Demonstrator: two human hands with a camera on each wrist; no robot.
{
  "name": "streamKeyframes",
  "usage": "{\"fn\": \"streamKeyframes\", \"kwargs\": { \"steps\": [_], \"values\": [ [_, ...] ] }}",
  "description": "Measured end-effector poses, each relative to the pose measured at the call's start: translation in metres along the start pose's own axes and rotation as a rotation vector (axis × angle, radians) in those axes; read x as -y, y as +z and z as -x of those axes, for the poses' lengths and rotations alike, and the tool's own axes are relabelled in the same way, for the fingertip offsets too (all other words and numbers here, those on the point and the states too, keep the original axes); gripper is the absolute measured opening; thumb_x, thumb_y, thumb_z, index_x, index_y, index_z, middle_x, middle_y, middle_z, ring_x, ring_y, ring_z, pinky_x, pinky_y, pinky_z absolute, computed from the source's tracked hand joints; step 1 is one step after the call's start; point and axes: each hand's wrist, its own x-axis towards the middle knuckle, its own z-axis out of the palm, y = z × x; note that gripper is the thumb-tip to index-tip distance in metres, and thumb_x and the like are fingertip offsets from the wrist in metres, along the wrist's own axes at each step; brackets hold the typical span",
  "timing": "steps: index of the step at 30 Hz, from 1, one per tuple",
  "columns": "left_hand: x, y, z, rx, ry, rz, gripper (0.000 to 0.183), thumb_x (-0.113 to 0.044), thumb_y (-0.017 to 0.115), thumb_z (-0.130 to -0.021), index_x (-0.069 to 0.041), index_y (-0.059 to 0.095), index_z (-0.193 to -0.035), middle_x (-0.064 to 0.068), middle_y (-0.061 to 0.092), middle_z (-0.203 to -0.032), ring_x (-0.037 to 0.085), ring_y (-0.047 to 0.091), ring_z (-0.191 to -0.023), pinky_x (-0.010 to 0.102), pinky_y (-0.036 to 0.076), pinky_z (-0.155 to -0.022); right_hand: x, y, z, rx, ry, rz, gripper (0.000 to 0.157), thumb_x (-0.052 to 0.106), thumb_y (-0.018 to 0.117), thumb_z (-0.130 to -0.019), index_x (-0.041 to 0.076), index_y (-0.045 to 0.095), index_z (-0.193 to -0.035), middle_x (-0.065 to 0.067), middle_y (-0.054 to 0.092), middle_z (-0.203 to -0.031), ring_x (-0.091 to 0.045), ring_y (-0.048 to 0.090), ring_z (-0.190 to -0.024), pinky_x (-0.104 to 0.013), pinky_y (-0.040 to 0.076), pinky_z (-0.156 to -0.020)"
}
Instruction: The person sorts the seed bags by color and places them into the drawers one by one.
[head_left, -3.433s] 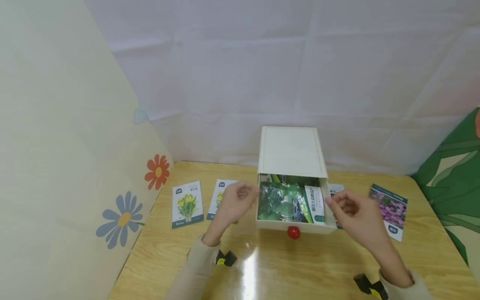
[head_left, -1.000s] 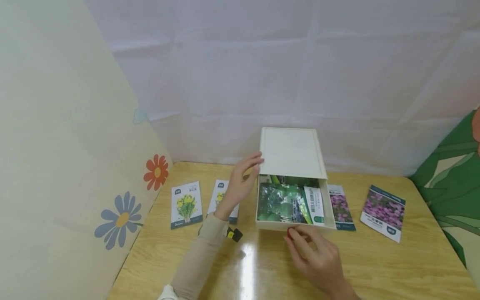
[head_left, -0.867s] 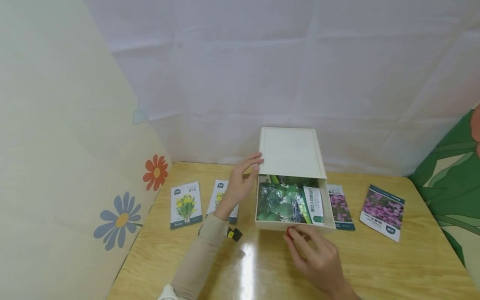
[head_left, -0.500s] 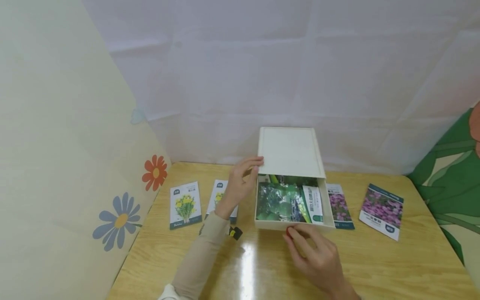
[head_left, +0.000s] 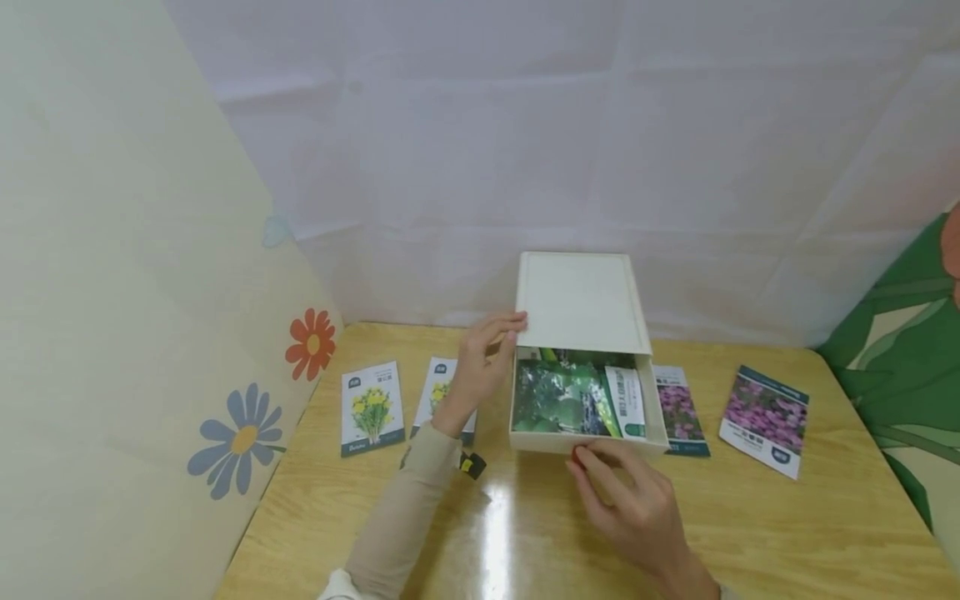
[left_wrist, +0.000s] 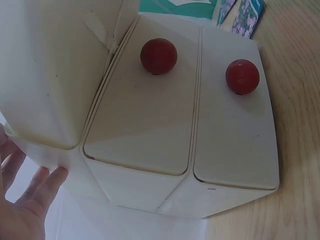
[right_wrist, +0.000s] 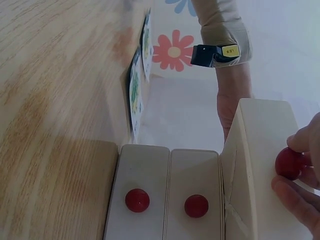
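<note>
A small cream drawer cabinet (head_left: pixel 581 300) stands at the back of the table with its top drawer (head_left: pixel 543 442) pulled out. Green-printed seed packets (head_left: pixel 562 396) lie inside that drawer. My right hand (head_left: pixel 637 508) pinches the drawer's red round knob (right_wrist: pixel 289 162) between thumb and fingers. Against the cabinet's left side and top edge rests my left hand (head_left: pixel 476 367), its fingers extended, as the left wrist view also shows. Below the pulled-out drawer, the middle drawer (left_wrist: pixel 142 115) and the bottom drawer (left_wrist: pixel 235 135) are closed, each with a red knob.
Two packets with yellow flowers, one at the far left (head_left: pixel 372 408) and one partly behind my left arm (head_left: pixel 435 387), lie on the wooden table (head_left: pixel 787 533). On the right lie two purple-flower packets, one beside the cabinet (head_left: pixel 678 412) and one farther out (head_left: pixel 765 421). White cloth (head_left: pixel 450 167) hangs behind.
Earlier both hands hovered beside the drawer; since then my right hand has taken the knob and my left has come to the cabinet's side. In the last half second the drawer has slid slightly inward.
</note>
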Motion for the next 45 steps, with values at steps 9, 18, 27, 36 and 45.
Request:
{"fn": "streamKeyframes", "kwargs": {
  "steps": [9,18,27,36,45],
  "values": [
    [0.0,0.0,0.0,-0.012,-0.007,0.006,0.022,-0.009,0.058,-0.109,0.0,0.073,-0.123,0.017,0.068,-0.142,0.036,0.066,-0.13,0.03,0.065,-0.094,-0.005,0.006,-0.006,-0.057,-0.043,-0.006,0.034,0.026,0.065,-0.107,-0.001,0.081,-0.094,-0.015,0.074,-0.096,-0.025,0.071,-0.073,-0.023,0.063,-0.065],
    [-0.003,0.0,-0.001,-0.009,-0.009,0.009,0.021,-0.007,0.06,-0.108,0.0,0.073,-0.124,0.017,0.069,-0.142,0.034,0.068,-0.128,0.029,0.065,-0.094,-0.01,0.008,-0.009,-0.09,-0.065,-0.008,0.033,0.025,0.067,-0.106,-0.002,0.081,-0.093,-0.016,0.074,-0.094,-0.024,0.071,-0.071,-0.025,0.063,-0.062],
    [-0.003,0.001,0.0,-0.023,-0.025,0.027,0.02,-0.005,0.06,-0.107,0.0,0.074,-0.121,0.018,0.069,-0.141,0.038,0.068,-0.127,0.033,0.065,-0.093,-0.011,0.009,-0.007,-0.056,-0.031,-0.006,0.034,0.028,0.067,-0.106,0.0,0.082,-0.095,-0.013,0.074,-0.096,-0.023,0.072,-0.073,-0.023,0.062,-0.063],
    [-0.002,0.002,0.001,-0.024,-0.021,0.026,0.021,-0.005,0.059,-0.108,0.0,0.073,-0.123,0.016,0.069,-0.141,0.034,0.068,-0.129,0.03,0.064,-0.095,-0.012,0.009,-0.006,-0.04,-0.008,-0.011,0.033,0.028,0.067,-0.106,0.0,0.082,-0.097,-0.013,0.074,-0.097,-0.023,0.072,-0.073,-0.021,0.063,-0.063],
    [-0.003,0.002,0.002,-0.026,-0.02,0.026,0.022,-0.007,0.058,-0.109,0.0,0.073,-0.124,0.016,0.069,-0.141,0.035,0.067,-0.129,0.03,0.064,-0.095,-0.013,0.01,-0.007,-0.032,0.023,-0.001,0.036,0.031,0.065,-0.107,0.0,0.082,-0.096,-0.013,0.073,-0.097,-0.023,0.072,-0.075,-0.022,0.063,-0.065]
  ]
}}
